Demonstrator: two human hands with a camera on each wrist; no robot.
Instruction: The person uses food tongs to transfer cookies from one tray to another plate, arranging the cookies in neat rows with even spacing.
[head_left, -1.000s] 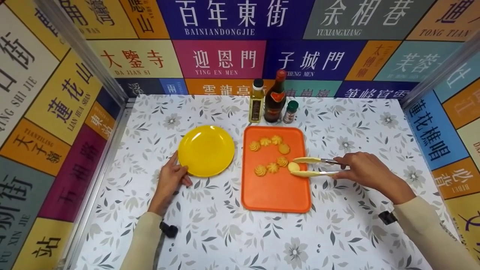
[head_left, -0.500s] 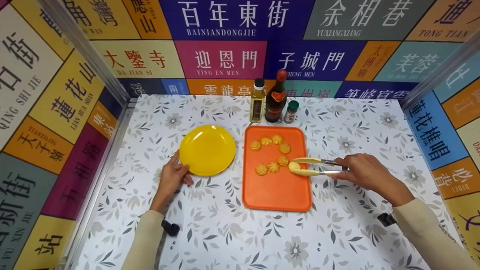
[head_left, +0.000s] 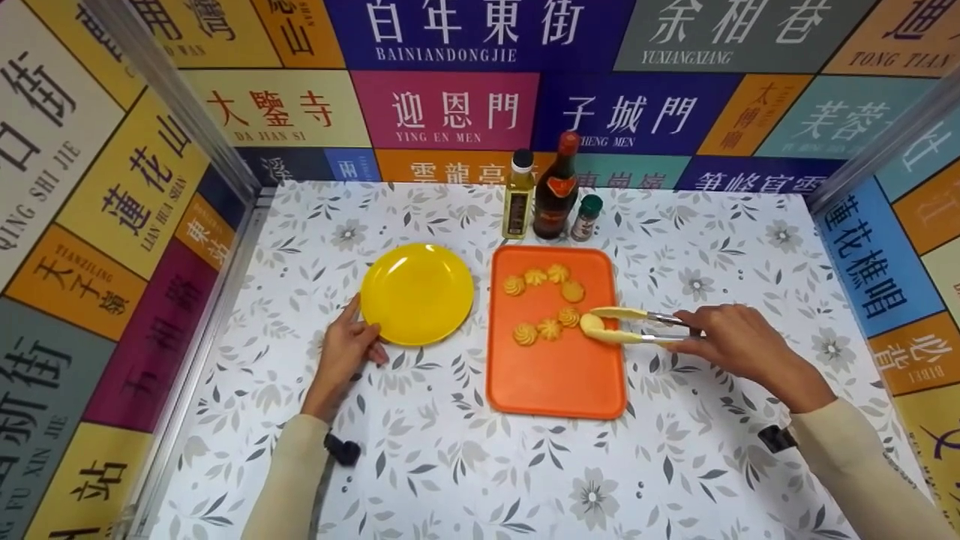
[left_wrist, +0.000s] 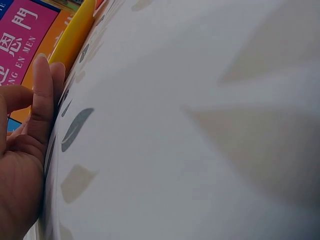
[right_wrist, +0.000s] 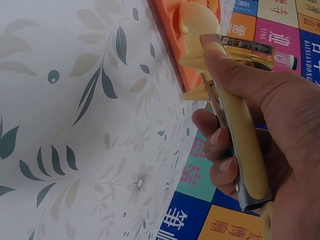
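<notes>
My left hand (head_left: 341, 356) is at the near left edge of a yellow plate (head_left: 416, 292), its thumb over the rim and its fingers along the side. In the left wrist view, the fingers (left_wrist: 43, 90) reach up to the plate's edge, close over the cloth. My right hand (head_left: 742, 345) grips yellow-tipped metal tongs (head_left: 619, 337) from the right. Their arms are spread apart over an orange tray (head_left: 555, 382). A pale rounded shape (head_left: 591, 323) shows between the tips, beside a swirled cookie (head_left: 568, 318). Several more golden cookies (head_left: 524, 334) lie in a curved row on the tray.
Behind the tray stand an oil bottle (head_left: 517, 199) with a black cap, a dark red-capped bottle (head_left: 556, 191) and a small green-capped shaker (head_left: 586, 219). A white leaf-patterned cloth (head_left: 442, 480) covers the table. Panels with lettering (head_left: 450, 112) wall in the back and sides.
The head view has shifted slightly. Both hands, the plate, the tongs and the cookies keep nearly the same places relative to one another.
</notes>
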